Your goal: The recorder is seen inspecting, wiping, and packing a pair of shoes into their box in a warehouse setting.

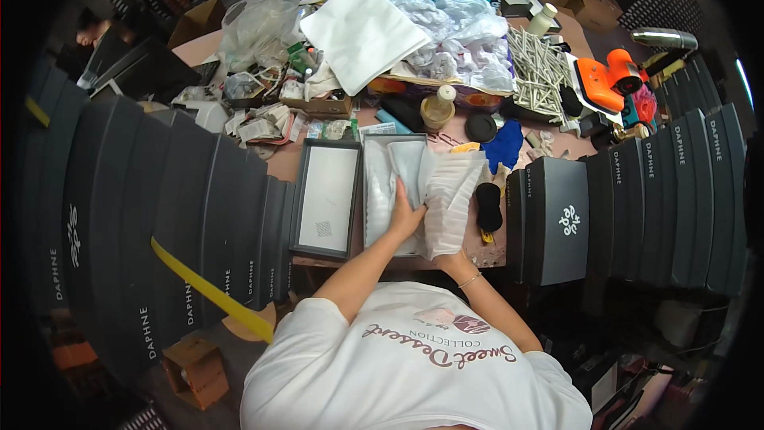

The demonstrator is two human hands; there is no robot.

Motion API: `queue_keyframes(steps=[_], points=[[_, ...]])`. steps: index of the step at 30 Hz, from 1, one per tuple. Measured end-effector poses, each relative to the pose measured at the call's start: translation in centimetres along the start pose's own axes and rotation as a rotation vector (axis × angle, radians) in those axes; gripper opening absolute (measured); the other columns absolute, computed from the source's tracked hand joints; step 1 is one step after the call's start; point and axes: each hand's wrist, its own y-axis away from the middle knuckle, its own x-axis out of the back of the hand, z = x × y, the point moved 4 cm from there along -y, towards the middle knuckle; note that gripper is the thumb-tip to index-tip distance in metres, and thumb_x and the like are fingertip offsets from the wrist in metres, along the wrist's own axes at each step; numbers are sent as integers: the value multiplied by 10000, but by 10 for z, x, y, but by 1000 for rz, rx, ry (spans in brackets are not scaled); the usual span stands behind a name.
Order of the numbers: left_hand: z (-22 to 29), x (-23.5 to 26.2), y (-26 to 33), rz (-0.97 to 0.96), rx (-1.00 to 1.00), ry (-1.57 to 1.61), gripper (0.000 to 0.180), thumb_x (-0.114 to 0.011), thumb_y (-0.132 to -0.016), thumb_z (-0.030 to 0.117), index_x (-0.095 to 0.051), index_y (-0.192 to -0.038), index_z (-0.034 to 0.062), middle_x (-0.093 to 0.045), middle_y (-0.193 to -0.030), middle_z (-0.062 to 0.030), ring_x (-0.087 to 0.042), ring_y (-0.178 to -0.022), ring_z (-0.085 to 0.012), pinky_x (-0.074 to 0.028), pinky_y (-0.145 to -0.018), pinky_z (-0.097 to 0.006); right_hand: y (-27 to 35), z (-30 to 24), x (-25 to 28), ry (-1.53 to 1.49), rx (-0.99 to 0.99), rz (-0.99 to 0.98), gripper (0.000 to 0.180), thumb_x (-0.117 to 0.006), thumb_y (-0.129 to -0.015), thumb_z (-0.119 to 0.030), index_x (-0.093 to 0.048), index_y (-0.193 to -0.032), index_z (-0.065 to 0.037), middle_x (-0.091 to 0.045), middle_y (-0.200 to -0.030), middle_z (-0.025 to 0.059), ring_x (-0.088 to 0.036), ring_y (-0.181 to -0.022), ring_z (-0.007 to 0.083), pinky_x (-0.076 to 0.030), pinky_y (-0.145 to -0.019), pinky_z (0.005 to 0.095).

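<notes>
Before me on the table lies an open dark grey shoe box (368, 227) with pale, translucent wrapping (404, 158) inside. My left hand (407, 215) reaches over it, fingers stretched toward the wrapping and thumb apart, pointing at a bundle. That bundle, wrapped in white ribbed foam sheet (452, 203), is tilted up at the box's right side. My right hand (455, 263) grips its lower end; the fingers are partly hidden behind the foam. What the foam encloses cannot be made out. Left of the box rests its lid (328, 195), white inside up.
Stacked dark shoe boxes (159, 215) wall the left side, with more (555, 219) on the right. Behind lie white sheets (362, 36), crumpled plastic (458, 36), a pump bottle (438, 107), white sticks (537, 72), an orange device (605, 84), a blue cloth (503, 146) and a black object (489, 207).
</notes>
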Motion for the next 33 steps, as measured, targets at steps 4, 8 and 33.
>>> queue_keyframes(steps=[4,8,33], points=[[46,37,20,93,-281,-175,762,-683,-807,96,-298,-1459,8,-395,-1432,-246,-413,-1315,-353,-362,-1069,-388,-6,22,-2,113,122,-127,614,-643,-837,-202,-407,-1361,11,-371,-1413,282,-324,-1347,428,-259,-1118,510],[32,150,56,324,-282,-411,528,-669,-835,115,-498,-1321,2,-552,-1282,-195,-541,-1183,-312,-437,-986,-394,-44,-9,-44,390,272,-521,712,-734,-759,-376,-461,-1329,-49,-435,-1369,229,-346,-1336,427,-220,-1117,574],[8,101,108,239,15,77,354,-542,-988,320,-642,-1002,-20,-644,-952,-121,-616,-884,-218,-488,-810,-333,-44,17,24,-599,-526,-154,572,-499,-999,-318,-347,-1449,0,-487,-1387,140,-465,-1263,207,-353,-1065,329]])
